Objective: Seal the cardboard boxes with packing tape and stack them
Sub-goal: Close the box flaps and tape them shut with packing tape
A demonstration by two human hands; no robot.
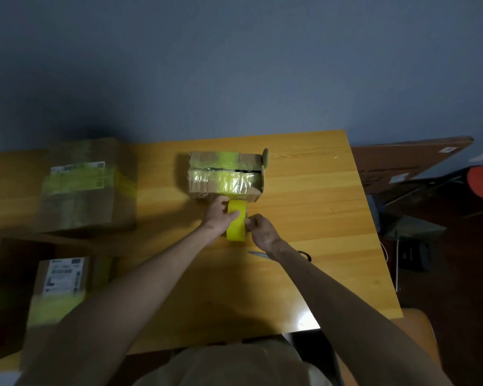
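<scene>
At frame centre, my left grip (220, 215) curls round the yellow tape roll (236, 232), steadying it just below the half-taped box (225, 174) on the surface (318, 218), while my right grip (260, 231) pinches its rim, seemingly freeing the tape end.

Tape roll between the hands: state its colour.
Bright yellow; the tape roll is held by the left hand and right hand, clearest in the head view.
</scene>
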